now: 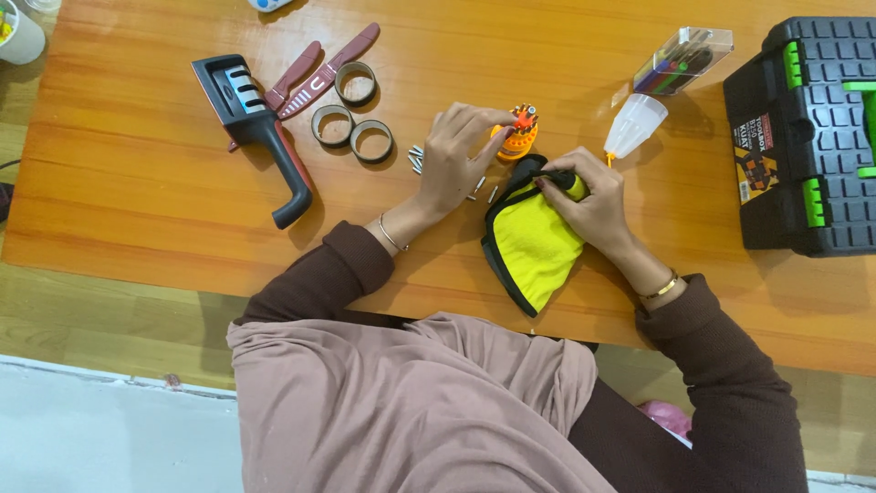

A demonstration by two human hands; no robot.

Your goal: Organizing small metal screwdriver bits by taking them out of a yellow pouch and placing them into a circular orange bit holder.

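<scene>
My left hand (456, 160) pinches the top of a small orange tool with a red tip (518, 137) that stands on the wooden table (137, 183). My right hand (589, 196) grips the upper end of a yellow cloth pouch with black trim (534, 246), which lies flat on the table in front of me. Several small silver metal bits (416, 159) lie scattered beside and under my left hand.
A black knife sharpener (260, 128), two maroon-handled knives (319, 68) and three metal rings (351, 114) lie at the left. A translucent cap (636, 123), a clear case of markers (684, 59) and a black-and-green toolbox (812, 137) sit at the right.
</scene>
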